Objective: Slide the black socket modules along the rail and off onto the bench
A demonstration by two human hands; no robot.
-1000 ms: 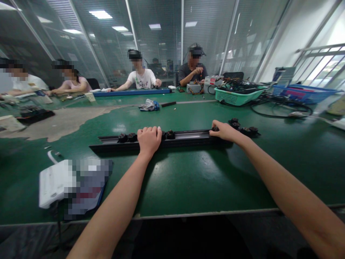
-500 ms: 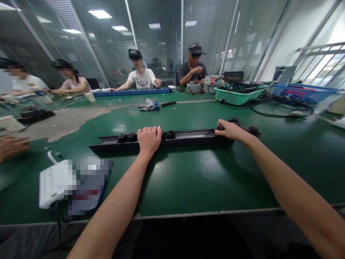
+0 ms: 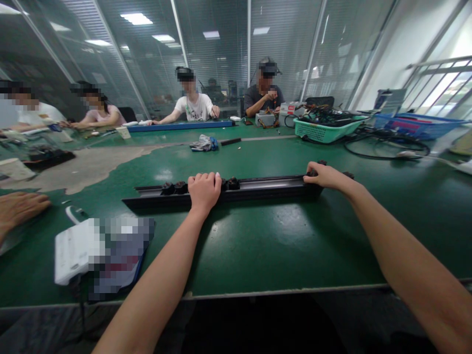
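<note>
A long black channel-shaped rail (image 3: pixel 265 192) lies across the green table in front of me. Several small dark, knobby parts (image 3: pixel 180 187) sit in its trough on the left; I cannot make out their kind. My left hand (image 3: pixel 204 191) is wrapped over the rail left of its middle, covering some of those parts. At the rail's right end, my right hand (image 3: pixel 320 174) has its fingers curled round one small dark knobby part (image 3: pixel 312 173). More such parts (image 3: pixel 348 175) show just behind and beside that hand.
Near my left forearm lie a white box (image 3: pixel 75 253) with a cable and a blurred packet (image 3: pixel 121 260). Another person's hand (image 3: pixel 24 209) rests at the left. Beyond are a grey glove (image 3: pixel 202 143), a green basket (image 3: pixel 326 132) of cables and a blue basket (image 3: pixel 424 129). Several people sit opposite.
My right hand has slid a little to the right along the rail, to its end. My left hand and the rail stay put. The other person's hand at the left has moved further in.
</note>
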